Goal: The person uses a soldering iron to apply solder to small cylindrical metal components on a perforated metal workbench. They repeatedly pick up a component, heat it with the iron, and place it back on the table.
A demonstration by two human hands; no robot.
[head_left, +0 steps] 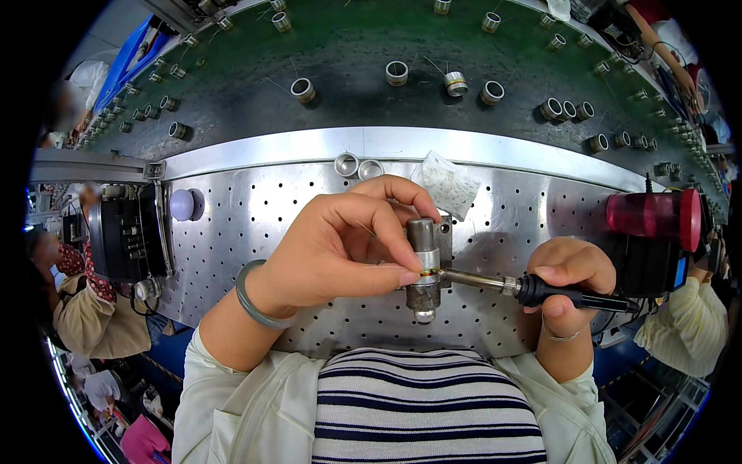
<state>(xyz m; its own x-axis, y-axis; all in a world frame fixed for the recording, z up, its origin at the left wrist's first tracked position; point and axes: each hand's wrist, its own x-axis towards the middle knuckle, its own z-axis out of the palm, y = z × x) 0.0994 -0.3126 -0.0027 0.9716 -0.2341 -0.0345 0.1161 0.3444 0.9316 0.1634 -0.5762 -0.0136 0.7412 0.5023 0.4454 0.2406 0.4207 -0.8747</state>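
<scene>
My left hand pinches a small metal cylinder fixture that stands on the perforated steel workbench; thumb and forefinger press a thin ring or wire against its side. My right hand grips the black handle of a soldering iron. The iron's metal tip reaches left and touches the cylinder at a brass-coloured band. A green bangle sits on my left wrist.
A green conveyor belt behind the bench carries several small metal rings. Two rings and a clear plastic bag lie at the bench's far edge. A red cylinder stands at right, a black device at left. Other people sit on both sides.
</scene>
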